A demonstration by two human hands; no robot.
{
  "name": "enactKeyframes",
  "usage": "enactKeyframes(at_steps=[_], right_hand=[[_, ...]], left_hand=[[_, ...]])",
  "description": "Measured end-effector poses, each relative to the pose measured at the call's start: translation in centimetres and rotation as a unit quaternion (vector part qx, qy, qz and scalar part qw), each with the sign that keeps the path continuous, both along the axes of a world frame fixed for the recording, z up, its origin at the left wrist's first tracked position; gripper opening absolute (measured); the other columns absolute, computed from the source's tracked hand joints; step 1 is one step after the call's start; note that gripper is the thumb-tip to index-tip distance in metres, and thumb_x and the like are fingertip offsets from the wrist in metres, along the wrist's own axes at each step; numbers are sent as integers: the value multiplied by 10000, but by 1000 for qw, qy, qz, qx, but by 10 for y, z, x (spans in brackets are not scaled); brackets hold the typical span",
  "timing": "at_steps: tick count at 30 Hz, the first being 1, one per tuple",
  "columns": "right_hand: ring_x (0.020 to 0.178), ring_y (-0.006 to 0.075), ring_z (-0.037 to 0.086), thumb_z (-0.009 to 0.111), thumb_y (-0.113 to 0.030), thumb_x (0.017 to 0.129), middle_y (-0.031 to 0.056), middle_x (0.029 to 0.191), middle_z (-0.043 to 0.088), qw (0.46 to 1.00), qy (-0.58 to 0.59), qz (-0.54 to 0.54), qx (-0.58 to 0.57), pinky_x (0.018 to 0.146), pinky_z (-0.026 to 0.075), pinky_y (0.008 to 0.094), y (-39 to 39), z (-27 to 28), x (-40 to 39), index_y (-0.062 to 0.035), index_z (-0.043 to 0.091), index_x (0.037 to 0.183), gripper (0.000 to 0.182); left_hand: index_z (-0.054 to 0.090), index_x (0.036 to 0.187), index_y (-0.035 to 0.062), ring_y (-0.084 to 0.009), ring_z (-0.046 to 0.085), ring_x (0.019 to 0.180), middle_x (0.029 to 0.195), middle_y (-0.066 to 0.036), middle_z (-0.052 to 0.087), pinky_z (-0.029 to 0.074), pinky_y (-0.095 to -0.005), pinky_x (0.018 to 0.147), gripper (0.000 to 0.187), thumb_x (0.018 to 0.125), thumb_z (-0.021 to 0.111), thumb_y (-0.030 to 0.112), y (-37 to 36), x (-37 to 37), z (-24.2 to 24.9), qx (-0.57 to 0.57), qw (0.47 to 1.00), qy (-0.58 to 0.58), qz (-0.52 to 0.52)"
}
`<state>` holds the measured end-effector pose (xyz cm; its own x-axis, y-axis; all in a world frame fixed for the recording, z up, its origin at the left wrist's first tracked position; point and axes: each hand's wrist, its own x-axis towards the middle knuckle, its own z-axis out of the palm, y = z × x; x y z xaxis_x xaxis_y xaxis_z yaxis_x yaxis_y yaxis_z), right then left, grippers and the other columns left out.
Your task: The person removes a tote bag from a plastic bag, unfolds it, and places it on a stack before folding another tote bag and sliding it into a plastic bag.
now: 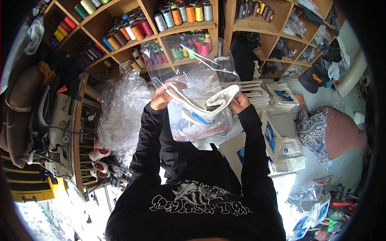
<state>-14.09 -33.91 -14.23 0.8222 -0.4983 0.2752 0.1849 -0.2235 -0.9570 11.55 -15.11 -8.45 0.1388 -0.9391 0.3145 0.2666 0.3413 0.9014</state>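
Note:
Between my two hands is a folded cream canvas bag (188, 103) with a blue print, its right side curled over into a loop. My left hand (162, 97) grips the bag's left end, fingers closed around it. At the opposite end, my right hand (240, 103) pinches the curled fold. A clear plastic bag (177, 66) rises loose and wrinkled behind the canvas. Below, over my lap, lies clear plastic packaging (201, 132) with a reddish strip along its lower edge.
Thread spools (189, 14) fill wooden shelves ahead. Crumpled clear plastic (120, 116) is heaped left, near a sewing machine (60, 116). Canvas bag stacks (281, 98) and printed tote bags (290, 154) lie right. Another person (341, 134) sits further right, a hand near the stack.

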Motion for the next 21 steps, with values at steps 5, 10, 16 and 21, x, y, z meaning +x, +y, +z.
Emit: enactKeyframes(at_steps=[5,10,16,21], right_hand=[[979,139,506,562,9,766,66,1000,560,999,-18,-15,21,877,382,277,2,-1,0,3,495,1059,300],[953,136,522,561,11,765,67,993,567,1000,-9,-17,-1,867,391,279,2,2,-1,2,500,1055,297],[950,135,524,584,8,744,72,990,569,1000,1,-22,-5,862,392,281,2,3,-5,-4,503,1049,316],[962,142,520,600,21,717,72,994,566,1000,2,-17,0,871,387,284,-1,-3,-9,-12,515,1012,309]], left_hand=[[405,1155,-33,-291,467,1061,1139,-191,472,353,-386,912,671,549,562,207,0,3,-9,17,999,-35,9],[369,1178,46,-197,452,1063,1110,-75,465,365,-346,900,655,601,655,-73,13,-5,-27,-6,997,37,64],[478,1061,21,-146,516,942,996,-43,536,404,-289,841,429,676,646,-66,16,-8,-58,59,980,-37,184],[544,976,-13,-146,543,884,934,-51,570,410,-284,825,295,696,625,-61,20,-15,-49,33,974,-57,216]])
